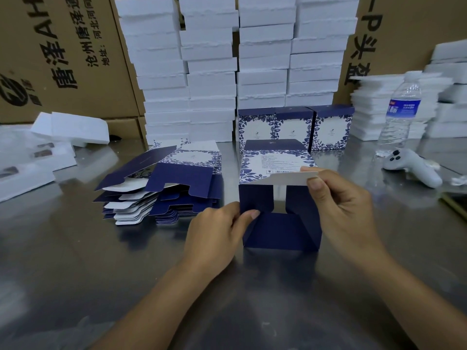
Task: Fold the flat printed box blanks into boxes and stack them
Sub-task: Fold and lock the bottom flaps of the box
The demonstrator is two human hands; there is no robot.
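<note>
Stainless-steel worktable (75, 248), backed by brown shipping cartons (63, 59) and tall stacks of white foam trays (212, 59). Partly folded blue-and-white box (278, 231) sits at table centre, its end flaps facing the camera and not closed. Left hand (214, 233) pinches the box's left edge, thumb tip on a navy side flap. Right hand (346, 205) pinches the white-backed upper flap (290, 178) between thumb and curled fingers. Pile of flat blanks (164, 188) lies just left of the box. Three finished boxes (295, 127) stand in a row behind it. Water bottle (401, 109) and white controller (412, 168) at right.
</note>
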